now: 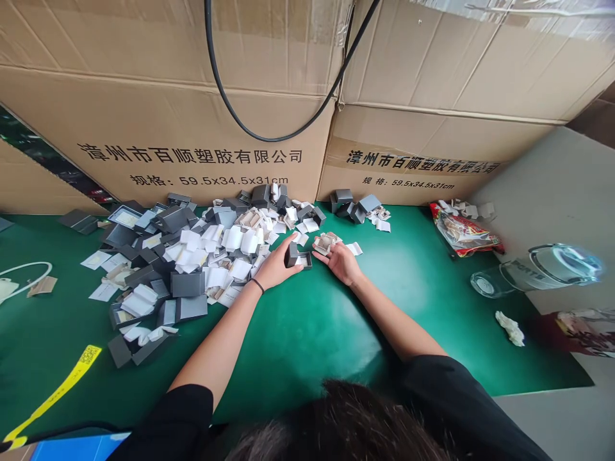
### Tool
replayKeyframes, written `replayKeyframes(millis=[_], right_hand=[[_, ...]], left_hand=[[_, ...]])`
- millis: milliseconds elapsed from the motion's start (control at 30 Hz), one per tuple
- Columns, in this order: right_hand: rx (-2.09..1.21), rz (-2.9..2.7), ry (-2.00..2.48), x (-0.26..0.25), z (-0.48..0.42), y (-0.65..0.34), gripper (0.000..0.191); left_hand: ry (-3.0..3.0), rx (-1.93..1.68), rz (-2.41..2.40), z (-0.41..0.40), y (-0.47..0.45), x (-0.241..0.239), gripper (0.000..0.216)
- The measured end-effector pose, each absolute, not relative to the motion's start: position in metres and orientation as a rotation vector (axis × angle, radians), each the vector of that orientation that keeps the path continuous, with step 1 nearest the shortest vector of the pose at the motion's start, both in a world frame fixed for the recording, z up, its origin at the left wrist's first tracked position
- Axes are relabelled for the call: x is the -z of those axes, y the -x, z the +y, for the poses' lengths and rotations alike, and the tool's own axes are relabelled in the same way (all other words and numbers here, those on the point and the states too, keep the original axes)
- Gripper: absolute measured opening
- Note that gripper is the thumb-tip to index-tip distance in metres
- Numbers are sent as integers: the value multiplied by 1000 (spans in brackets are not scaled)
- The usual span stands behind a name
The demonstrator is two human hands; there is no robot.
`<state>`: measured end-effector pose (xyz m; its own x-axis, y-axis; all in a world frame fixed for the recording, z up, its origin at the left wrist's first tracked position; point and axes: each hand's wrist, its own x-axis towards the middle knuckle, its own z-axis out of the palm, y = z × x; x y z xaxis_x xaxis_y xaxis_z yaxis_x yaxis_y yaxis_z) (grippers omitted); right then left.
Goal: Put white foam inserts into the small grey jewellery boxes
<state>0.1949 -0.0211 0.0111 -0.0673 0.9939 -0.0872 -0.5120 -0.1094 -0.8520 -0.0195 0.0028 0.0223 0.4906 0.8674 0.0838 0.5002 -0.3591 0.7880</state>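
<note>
My left hand (276,266) is closed around a small dark grey hinged box (292,253), its lid raised and its inside showing pale. Just to the right, my right hand (340,261) holds a small beige box insert (325,243) between thumb and fingers, apart from the box. A white slip of paper (354,248) lies beyond the right fingers. To the left of my left hand spreads a large pile of grey boxes (188,284), white paper slips (233,238) and beige inserts, many of the boxes open.
Cardboard cartons (211,128) wall off the back of the green table (307,346), with a black cable (269,138) hanging before them. On the right are a clear bottle (533,272), a red snack packet (464,232) and a crumpled tissue (510,328). A yellow strap (60,390) lies front left.
</note>
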Motion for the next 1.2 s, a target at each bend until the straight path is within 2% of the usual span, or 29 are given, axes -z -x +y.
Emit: replayKeyframes(millis=[167,367,500,667,733,800,933,1067,1133,1200], right_hand=[[-1529,-728,826,-9,-20,-194,55],[-1510,-710,900,-9,-19,-188,49],[-1432,-737,970,-17,-19,-224,38],[-930,-401,919,-17,-25,-314,28],[-956,-327,975,-11,-30,-327,34],[-1024,-346,1011,-3,-36,-318,33],[-1091,-636,1102,2,-40,-269,35],[-1064,-1123,1252,-5,-21,-225,28],[-992,-1443,1327,-12,-3,-209,27],[-786,-1749,1409,-22,17,-193,24]], left_hand=[[-2012,-659,1130,3,19,-22,82],[-2002,-664,1136,3,18,-23,78],[-2006,-623,1155,3,20,-23,76],[-2018,-620,1168,4,20,-22,75],[-2019,-626,1177,5,20,-21,75],[-2019,-625,1187,4,19,-20,74],[-2004,-616,1206,2,19,-20,72],[-2022,-729,1247,-2,20,-18,70],[-2019,-879,1258,-2,22,-17,70],[-1986,-1007,1243,-2,23,-16,72]])
